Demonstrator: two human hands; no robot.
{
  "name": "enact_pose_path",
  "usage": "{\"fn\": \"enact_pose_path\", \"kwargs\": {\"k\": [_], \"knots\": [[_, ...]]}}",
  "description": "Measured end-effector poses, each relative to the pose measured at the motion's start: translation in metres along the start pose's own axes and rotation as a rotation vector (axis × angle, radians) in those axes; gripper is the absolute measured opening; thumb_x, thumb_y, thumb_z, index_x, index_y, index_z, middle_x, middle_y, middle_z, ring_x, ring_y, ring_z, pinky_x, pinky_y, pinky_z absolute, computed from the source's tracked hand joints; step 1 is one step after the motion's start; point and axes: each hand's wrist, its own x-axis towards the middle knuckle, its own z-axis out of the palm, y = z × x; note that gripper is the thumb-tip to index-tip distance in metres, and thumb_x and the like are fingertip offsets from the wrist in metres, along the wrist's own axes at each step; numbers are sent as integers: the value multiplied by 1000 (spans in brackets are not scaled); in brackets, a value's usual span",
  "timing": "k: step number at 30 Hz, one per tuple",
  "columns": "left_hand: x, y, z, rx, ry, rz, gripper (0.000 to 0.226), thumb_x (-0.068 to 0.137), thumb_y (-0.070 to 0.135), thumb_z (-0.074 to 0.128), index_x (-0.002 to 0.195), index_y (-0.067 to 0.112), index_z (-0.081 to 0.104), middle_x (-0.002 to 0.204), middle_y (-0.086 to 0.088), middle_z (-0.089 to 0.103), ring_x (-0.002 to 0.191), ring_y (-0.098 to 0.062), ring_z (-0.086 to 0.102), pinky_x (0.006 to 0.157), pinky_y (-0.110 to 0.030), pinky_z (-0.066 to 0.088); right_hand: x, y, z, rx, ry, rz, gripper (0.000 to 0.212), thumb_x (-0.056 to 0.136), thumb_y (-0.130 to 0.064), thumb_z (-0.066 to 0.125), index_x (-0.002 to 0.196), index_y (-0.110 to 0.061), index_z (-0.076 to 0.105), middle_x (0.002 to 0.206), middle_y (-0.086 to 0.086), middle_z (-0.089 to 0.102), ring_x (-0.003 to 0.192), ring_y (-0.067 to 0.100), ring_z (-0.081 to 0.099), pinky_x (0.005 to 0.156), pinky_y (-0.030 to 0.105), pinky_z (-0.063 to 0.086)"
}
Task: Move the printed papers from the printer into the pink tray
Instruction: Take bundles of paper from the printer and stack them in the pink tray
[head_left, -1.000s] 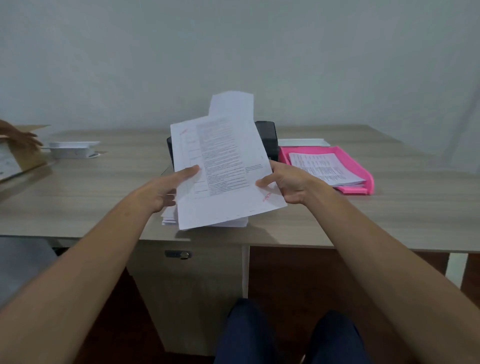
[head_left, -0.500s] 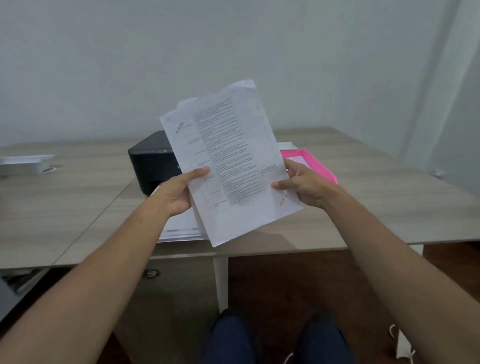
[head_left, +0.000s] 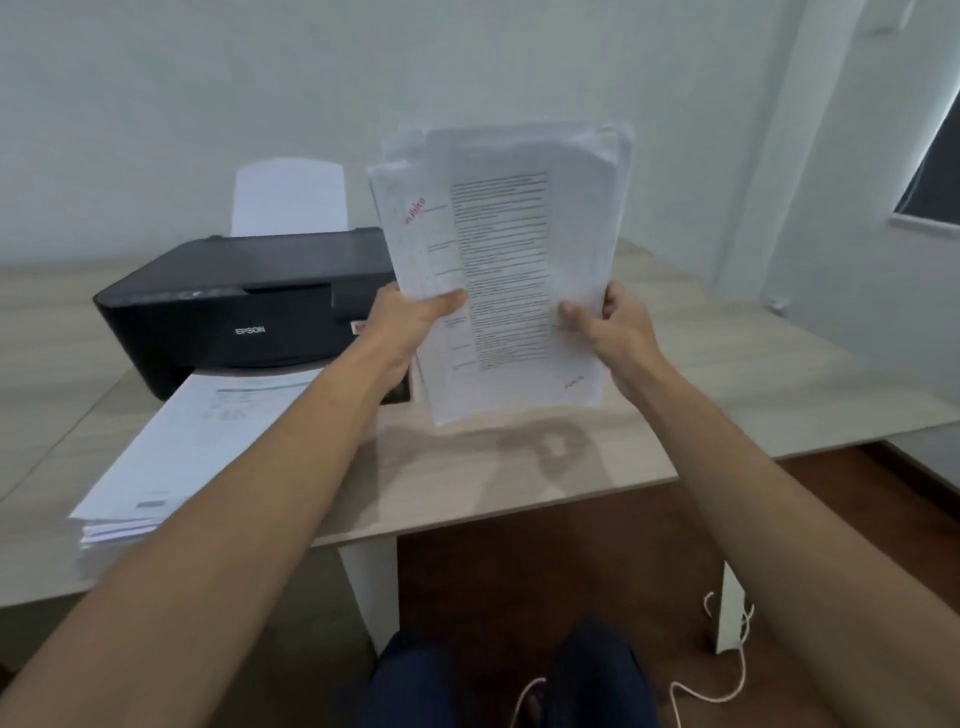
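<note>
Above the desk (head_left: 519, 483), at 3 o'clock of the printer (head_left: 244, 312), a person holds the papers (head_left: 514, 270) upright, left hand (head_left: 410, 317) and right hand (head_left: 610, 325) each pinched shut on a side edge. The sheets are fanned unevenly; loose ones could slip free if the grip eases. More prints (head_left: 197, 447) lie at the printer's 6 o'clock. Half a second ago the pink tray showed behind the stack; now it is hidden.
</note>
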Motion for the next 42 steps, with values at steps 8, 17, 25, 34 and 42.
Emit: {"fn": "enact_pose_path", "kwargs": {"k": [8, 17, 25, 34, 42], "knots": [[17, -43, 30, 14, 104, -82, 39, 73, 12, 84, 109, 16, 68, 106, -1, 75, 95, -20, 73, 84, -42, 59, 10, 42, -25, -32, 28, 82, 29, 90, -22, 67, 115, -10, 62, 115, 9, 71, 104, 24, 68, 90, 42, 56], [10, -71, 49, 65, 211, -80, 31, 69, 15, 76, 92, 34, 66, 95, 13, 74, 88, -7, 69, 75, -26, 57, 4, 53, -23, 20, 26, 90, 29, 93, -26, 64, 120, -19, 57, 118, 1, 69, 105, 17, 67, 80, 34, 60], [-1, -98, 54, 201, 217, -128, 22, 78, 11, 69, 75, 32, 65, 66, 28, 70, 58, 14, 63, 43, -3, 42, -5, 76, -19, -105, -15, 167, 40, 98, -14, 53, 136, -19, 47, 127, -2, 63, 113, 17, 61, 69, 16, 49], [36, -95, 41, 260, 138, -357, 34, 82, 8, 69, 116, 4, 67, 110, -8, 72, 89, -25, 70, 78, -35, 58, 14, 59, -28, -213, -335, 405, 54, 83, 9, 43, 132, -13, 49, 99, -4, 69, 78, 12, 68, 47, 20, 53], [66, -87, 46, 360, 108, -450, 37, 78, 2, 67, 115, -5, 64, 110, -16, 70, 90, -30, 68, 67, -32, 57, 29, 65, -29, 189, -132, 602, 62, 88, 14, 41, 143, -15, 36, 124, 23, 56, 48, 24, 64, 39, 25, 53]]}}
